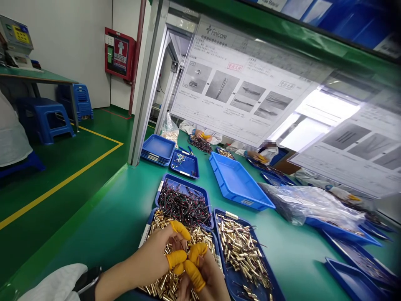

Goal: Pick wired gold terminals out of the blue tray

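Note:
My left hand (167, 251) and my right hand (205, 269) meet fingertip to fingertip, with yellow finger cots on several fingers. Both are pinched closed; anything between the fingertips is hidden. Directly beneath them is a blue tray (152, 216) heaped with small brass tubes (161, 288). Just beyond lies a second blue tray (205, 193) full of dark, thin wired parts (184, 205) with red and black leads. To the right, another tray (274, 278) contains brass tubes (239, 244), some with dark wires sticking out.
Farther back are an empty light-blue bin (239, 179), a small tray (194, 171) with loose bits, and stacked trays (156, 152). Plastic-covered trays (313, 200) line the right side. Instruction sheets (241, 83) hang above. Co-workers' gloved hands (205, 136) appear across the bench.

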Demonstrator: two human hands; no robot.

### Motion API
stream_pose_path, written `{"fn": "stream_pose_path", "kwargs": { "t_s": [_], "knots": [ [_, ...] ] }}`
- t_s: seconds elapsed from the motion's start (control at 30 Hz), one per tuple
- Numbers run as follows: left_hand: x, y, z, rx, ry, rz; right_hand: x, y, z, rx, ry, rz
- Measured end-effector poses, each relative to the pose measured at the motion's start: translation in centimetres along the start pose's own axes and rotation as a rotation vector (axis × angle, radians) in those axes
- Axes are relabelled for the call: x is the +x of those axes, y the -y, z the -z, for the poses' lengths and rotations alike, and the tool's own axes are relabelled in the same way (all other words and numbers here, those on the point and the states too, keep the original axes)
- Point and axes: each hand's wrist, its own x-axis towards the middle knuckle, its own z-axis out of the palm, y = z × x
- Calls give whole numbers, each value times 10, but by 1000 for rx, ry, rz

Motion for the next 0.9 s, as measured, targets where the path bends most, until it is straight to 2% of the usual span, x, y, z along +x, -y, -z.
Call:
{"fn": "stream_pose_path", "kwargs": {
  "t_s": [0.1,0.2,0.43,0.57,0.7,0.9],
  "knots": [
    [1,-2,1,-62,12,4,1,4,1,80,46,-14],
    [2,-3,2,-87,12,14,2,6,0,106,34,-27],
    [0,-1,-1,-43,41,10,2,5,-2,-38,-81,-30],
    [-2,-5,-2,10,45,-17,2,5,-3,-61,-43,-30],
    [-2,-10,-1,-60,69,2,1,4,-2,19,9,-143],
    [-1,-9,1,-196,50,4,-4,9,2,295,50,-189]
  ]
}}
